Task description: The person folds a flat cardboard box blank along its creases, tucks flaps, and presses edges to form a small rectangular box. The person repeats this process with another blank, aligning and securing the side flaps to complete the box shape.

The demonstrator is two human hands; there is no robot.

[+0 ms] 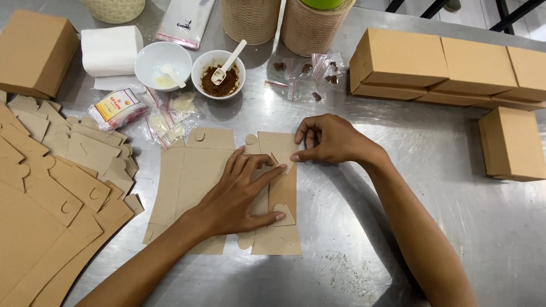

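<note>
A flat brown cardboard box blank (196,170) lies on the steel table (432,170) in front of me. My left hand (239,193) presses flat on its middle and right panel, fingers spread. My right hand (327,139) pinches the upper right flap of the blank, folding it inward with thumb and fingers. Small tabs of the blank stick out under my left fingers.
A stack of flat blanks (51,187) lies at the left. Folded brown boxes (455,68) line the back right, one more box (512,145) at the right, another (34,51) at the back left. Two white bowls (219,74), small zip bags (307,77), a paper roll (111,51) and woven containers (284,23) stand behind.
</note>
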